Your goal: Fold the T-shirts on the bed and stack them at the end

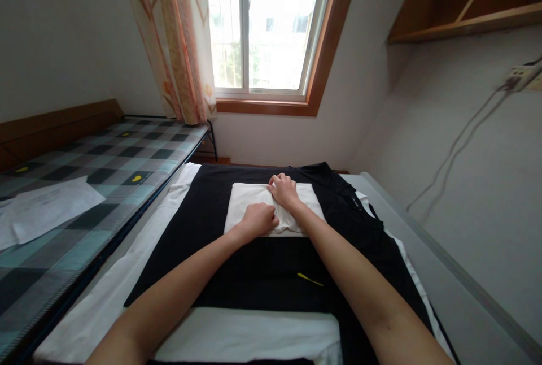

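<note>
A white folded cloth (pixel 245 198) lies on a spread black T-shirt (pixel 199 212). Both of my hands are on the cloth, close together near its middle. My left hand (pixel 259 219) is closed in a fist-like grip at the cloth's near half, its fingertips hidden. Just beyond it, my right hand (pixel 283 191) has curled fingers gripping the cloth near its far edge. Creases run through the cloth beside both hands. A thin yellow mark (pixel 310 279) shows on the black fabric nearer to me.
Another white folded cloth (pixel 249 331) lies at the near edge, between my forearms. To the left is a checkered mattress (pixel 139 153) with paper sheets (pixel 55 207). A curtain (pixel 182 43) hangs by the window (pixel 275 26). At right are a wall shelf (pixel 470 20) and a cable (pixel 457 139).
</note>
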A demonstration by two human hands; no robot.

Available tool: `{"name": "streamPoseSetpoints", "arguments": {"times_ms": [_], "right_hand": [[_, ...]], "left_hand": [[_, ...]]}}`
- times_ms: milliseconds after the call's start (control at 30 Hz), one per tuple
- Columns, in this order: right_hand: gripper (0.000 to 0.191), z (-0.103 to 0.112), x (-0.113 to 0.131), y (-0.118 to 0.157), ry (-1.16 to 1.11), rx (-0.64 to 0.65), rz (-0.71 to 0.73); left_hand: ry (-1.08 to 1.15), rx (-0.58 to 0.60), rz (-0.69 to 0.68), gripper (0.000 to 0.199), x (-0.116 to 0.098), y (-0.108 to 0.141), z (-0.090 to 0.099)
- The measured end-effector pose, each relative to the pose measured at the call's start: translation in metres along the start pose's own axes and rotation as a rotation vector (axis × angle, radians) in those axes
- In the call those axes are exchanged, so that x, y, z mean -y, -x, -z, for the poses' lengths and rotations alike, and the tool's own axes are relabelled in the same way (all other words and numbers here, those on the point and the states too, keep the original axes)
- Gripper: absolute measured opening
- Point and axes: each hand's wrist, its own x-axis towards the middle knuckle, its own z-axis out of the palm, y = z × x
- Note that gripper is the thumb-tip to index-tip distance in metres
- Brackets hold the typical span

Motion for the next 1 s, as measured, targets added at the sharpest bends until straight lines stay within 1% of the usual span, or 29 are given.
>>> {"name": "streamPoseSetpoints", "arguments": {"times_ms": [100, 167, 233, 267, 300, 367, 433, 467, 533, 700, 800, 867, 900, 933, 967, 1000], "right_hand": [[0.027, 0.013, -0.011, 0.008, 0.049, -0.094, -0.003], [0.027, 0.025, -0.024, 0.015, 0.089, -0.134, -0.063], [0.028, 0.038, -0.041, 0.024, 0.136, -0.153, -0.152], [0.03, 0.044, -0.049, 0.029, 0.16, -0.164, -0.195], [0.032, 0.049, -0.058, 0.035, 0.179, -0.162, -0.231], [0.036, 0.057, -0.075, 0.045, 0.19, -0.097, -0.305], [0.043, 0.061, -0.087, 0.054, 0.173, 0.031, -0.376], [0.045, 0.061, -0.092, 0.058, 0.157, 0.091, -0.399], [0.049, 0.06, -0.098, 0.063, 0.116, 0.159, -0.411], [0.048, 0.053, -0.095, 0.061, -0.01, 0.194, -0.409], [0.046, 0.051, -0.09, 0.058, -0.076, 0.196, -0.425], [0.046, 0.052, -0.087, 0.059, -0.115, 0.195, -0.429], [0.047, 0.053, -0.085, 0.061, -0.121, 0.184, -0.423], [0.049, 0.055, -0.084, 0.065, -0.109, 0.151, -0.403], [0.05, 0.056, -0.083, 0.069, -0.078, 0.09, -0.362], [0.049, 0.059, -0.082, 0.075, -0.036, 0.008, -0.289]], "left_hand": [[0.023, -0.02, -0.016, 0.034, 0.005, -0.003, 0.002], [0.06, -0.096, -0.035, 0.038, 0.01, -0.004, 0.002], [0.079, -0.215, -0.066, 0.041, 0.014, -0.006, -0.002], [0.08, -0.254, -0.095, 0.047, 0.016, -0.007, -0.006], [0.076, -0.262, -0.134, 0.055, 0.018, -0.007, -0.01], [0.066, -0.198, -0.223, 0.069, 0.021, -0.007, -0.018], [0.057, -0.115, -0.28, 0.073, 0.023, -0.007, -0.025], [0.053, -0.095, -0.293, 0.075, 0.024, -0.007, -0.027], [0.053, -0.091, -0.303, 0.08, 0.025, -0.007, -0.03], [0.077, -0.128, -0.356, 0.089, 0.027, -0.005, -0.027], [0.086, -0.225, -0.432, 0.081, 0.022, -0.003, -0.023], [0.083, -0.299, -0.514, 0.067, 0.016, 0.0, -0.018], [0.075, -0.32, -0.557, 0.057, 0.012, 0.002, -0.016], [0.06, -0.328, -0.596, 0.045, 0.008, 0.003, -0.014], [0.038, -0.328, -0.627, 0.034, 0.004, 0.004, -0.013], [0.011, -0.324, -0.648, 0.026, 0.002, 0.004, -0.011]]}}
